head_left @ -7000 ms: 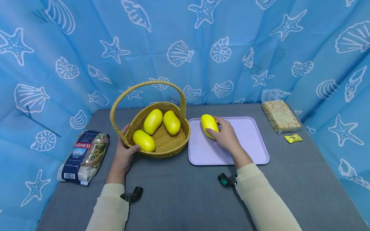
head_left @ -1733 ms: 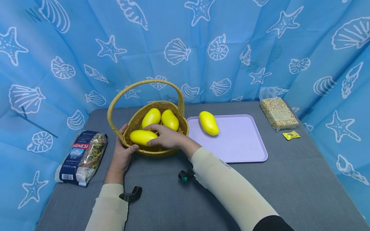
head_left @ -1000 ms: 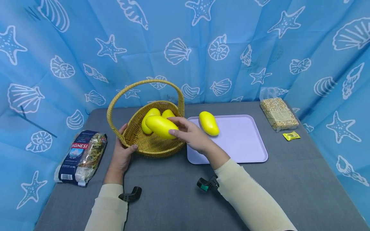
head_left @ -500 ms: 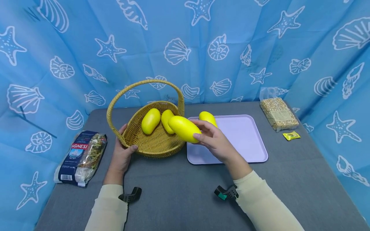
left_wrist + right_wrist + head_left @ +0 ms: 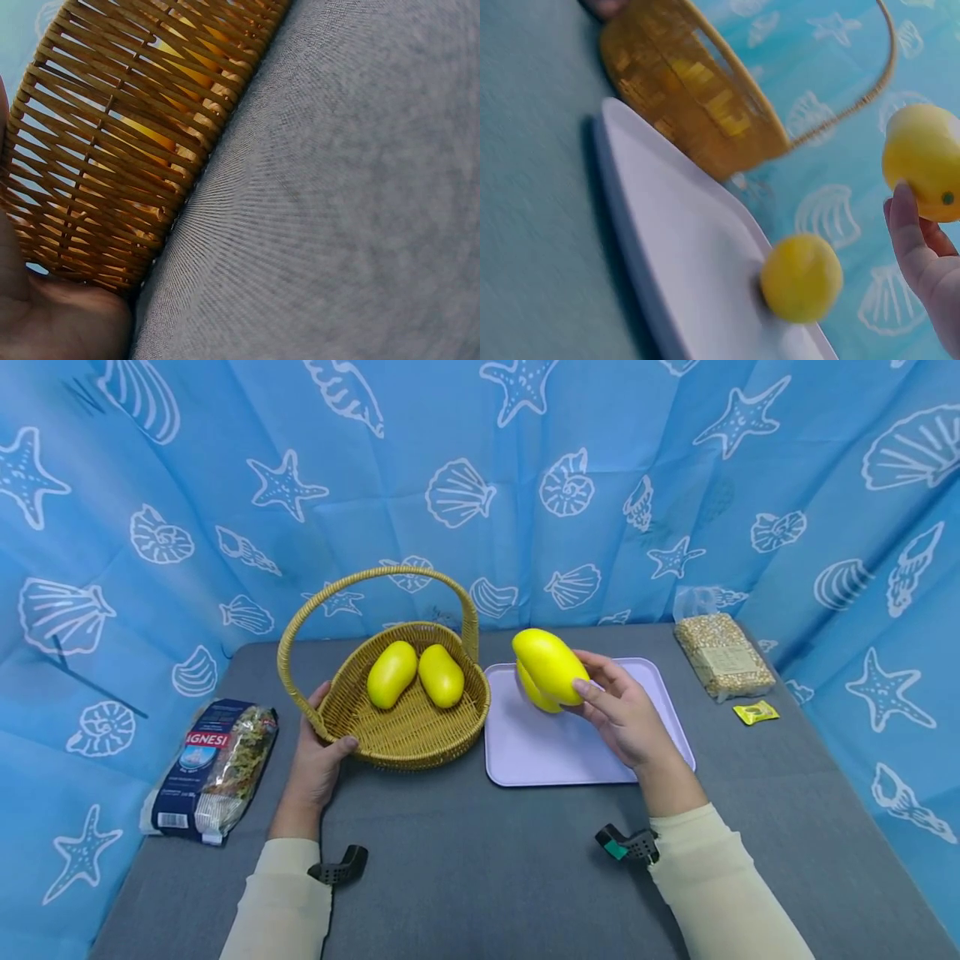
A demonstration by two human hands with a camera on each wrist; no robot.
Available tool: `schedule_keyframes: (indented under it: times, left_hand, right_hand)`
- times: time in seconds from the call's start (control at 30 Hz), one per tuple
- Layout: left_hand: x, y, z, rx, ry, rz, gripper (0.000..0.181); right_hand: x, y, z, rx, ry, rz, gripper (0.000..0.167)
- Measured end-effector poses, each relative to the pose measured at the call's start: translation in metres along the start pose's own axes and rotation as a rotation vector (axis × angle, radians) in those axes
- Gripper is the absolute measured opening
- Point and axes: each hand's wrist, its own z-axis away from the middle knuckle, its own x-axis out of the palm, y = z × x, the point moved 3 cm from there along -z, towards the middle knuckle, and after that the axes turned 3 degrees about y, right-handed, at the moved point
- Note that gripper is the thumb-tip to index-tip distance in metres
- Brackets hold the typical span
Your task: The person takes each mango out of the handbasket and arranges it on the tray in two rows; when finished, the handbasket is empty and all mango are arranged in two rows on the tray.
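My right hand (image 5: 626, 714) holds a yellow mango (image 5: 549, 664) above the lilac tray (image 5: 517, 766), fingers and thumb pinching its near end. Partly hidden behind it, another mango (image 5: 801, 277) lies on the tray's left part, as the right wrist view shows. Two mangoes, a left one (image 5: 392, 675) and a right one (image 5: 441, 677), rest inside the wicker basket (image 5: 405, 745). At the basket's left side, my left hand (image 5: 318, 768) grips the rim, its thumb over the near edge. In the left wrist view the basket's woven wall (image 5: 97, 150) meets that hand's palm.
A pasta bag (image 5: 213, 768) lies on the left of the grey table (image 5: 465, 860). At the right back are a bag of pale kernels (image 5: 723, 656) and a small yellow packet (image 5: 756, 712). A blue shell-patterned curtain (image 5: 637, 485) surrounds the table. The basket's tall handle (image 5: 375, 575) arches upward.
Earlier, my right hand put one mango on the tray. It then lifted another from the basket's front and carried it right, over the tray. My left hand has stayed on the basket.
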Motion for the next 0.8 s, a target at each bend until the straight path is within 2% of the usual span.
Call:
schedule_keyframes:
  times: [0.2, 0.37, 0.63, 0.8]
  left_hand:
    - [-0.001, 0.0, 0.0, -0.008, 0.0, 0.003, 0.091]
    - [-0.002, -0.002, 0.0, -0.004, 0.001, 0.011, 0.09]
    - [-0.001, -0.001, 0.0, -0.002, -0.001, 0.016, 0.091]
    - [0.001, 0.0, 0.0, -0.007, -0.001, 0.017, 0.091]
  right_hand:
    - [-0.033, 0.004, -0.004, 0.036, 0.144, -0.036, 0.049]
    - [-0.054, 0.016, -0.006, 0.118, 0.244, 0.018, 0.063]
    - [-0.069, 0.031, -0.009, 0.262, 0.296, 0.192, 0.07]
    - [-0.069, 0.036, -0.009, 0.292, 0.289, 0.298, 0.072]
